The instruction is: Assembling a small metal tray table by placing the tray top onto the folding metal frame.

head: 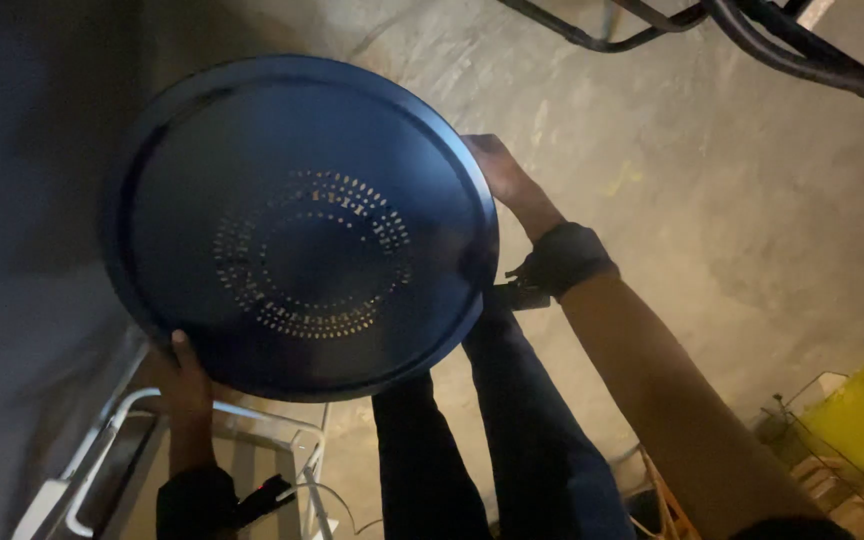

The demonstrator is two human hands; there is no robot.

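We've got the round dark perforated pan [302, 225] up, left hand [184, 380] and right hand [502, 180] each with grip clamped on its rim.

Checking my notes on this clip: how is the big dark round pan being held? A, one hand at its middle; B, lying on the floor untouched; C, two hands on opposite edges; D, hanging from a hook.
C: the left hand grips the round pan's lower rim, and the right hand holds its right edge.
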